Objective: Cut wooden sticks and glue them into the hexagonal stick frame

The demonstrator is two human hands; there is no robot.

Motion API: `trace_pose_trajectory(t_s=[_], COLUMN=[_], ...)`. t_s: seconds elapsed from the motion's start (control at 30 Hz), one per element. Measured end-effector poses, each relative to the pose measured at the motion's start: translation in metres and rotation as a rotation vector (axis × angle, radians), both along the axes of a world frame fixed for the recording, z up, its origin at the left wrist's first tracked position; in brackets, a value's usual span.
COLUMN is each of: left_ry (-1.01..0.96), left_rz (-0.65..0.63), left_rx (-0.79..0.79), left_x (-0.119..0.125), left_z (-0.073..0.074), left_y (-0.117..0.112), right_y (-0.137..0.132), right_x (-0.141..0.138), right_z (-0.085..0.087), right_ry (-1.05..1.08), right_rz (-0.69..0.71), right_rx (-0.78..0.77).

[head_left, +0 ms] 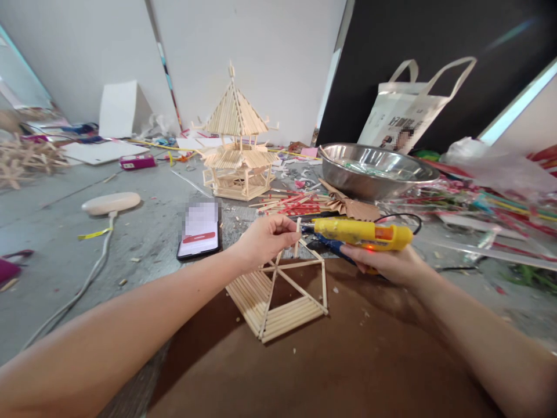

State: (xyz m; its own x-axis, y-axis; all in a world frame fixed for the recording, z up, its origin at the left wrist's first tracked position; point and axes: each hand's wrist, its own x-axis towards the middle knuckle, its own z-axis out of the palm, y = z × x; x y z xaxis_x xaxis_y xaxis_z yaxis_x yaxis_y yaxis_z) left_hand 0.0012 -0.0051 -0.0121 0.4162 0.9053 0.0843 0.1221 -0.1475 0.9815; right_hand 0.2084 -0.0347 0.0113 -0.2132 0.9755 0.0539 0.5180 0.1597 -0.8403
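The left hand (265,238) pinches a short upright stick (296,247) between thumb and fingertips, at the far edge of the hexagonal stick frame (255,293). Just right of the frame, the right hand (387,264) is closed around a yellow glue gun (363,232), its nozzle pointing at the stick and its handle hidden by the palm. The frame is pale wood with spokes, and two of its sections are filled with parallel sticks.

Bright, even indoor light with soft, faint shadows; a glint on the steel bowl (365,186) right of centre; wide-angle bending at the edges; lower corners and far right soft, slightly blurred
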Motion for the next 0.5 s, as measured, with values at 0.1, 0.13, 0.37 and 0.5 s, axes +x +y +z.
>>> trace_pose_trajectory(t_s=[0.1, 0.13, 0.37, 0.5], left_ry=[-0.029, -0.035, 0.053, 0.188], left_rz=[0.020, 0.026, -0.025, -0.185], left_rx=[0.003, 0.003, -0.036, -0.056], left_x=[0.000, 0.000, -0.004, -0.008], left_z=[0.004, 0.004, 0.009, 0.013], left_y=[0.000, 0.000, 0.001, 0.002], right_y=[-0.001, 0.000, 0.016, 0.029], right_x=[0.002, 0.004, 0.027, 0.046], right_z=[0.000, 0.000, -0.001, -0.002], right_ry=[0.000, -0.009, 0.126, 0.178], right_rz=[0.009, -0.006, -0.265, -0.347], right_rx=[0.001, 0.006, 0.115, 0.122])
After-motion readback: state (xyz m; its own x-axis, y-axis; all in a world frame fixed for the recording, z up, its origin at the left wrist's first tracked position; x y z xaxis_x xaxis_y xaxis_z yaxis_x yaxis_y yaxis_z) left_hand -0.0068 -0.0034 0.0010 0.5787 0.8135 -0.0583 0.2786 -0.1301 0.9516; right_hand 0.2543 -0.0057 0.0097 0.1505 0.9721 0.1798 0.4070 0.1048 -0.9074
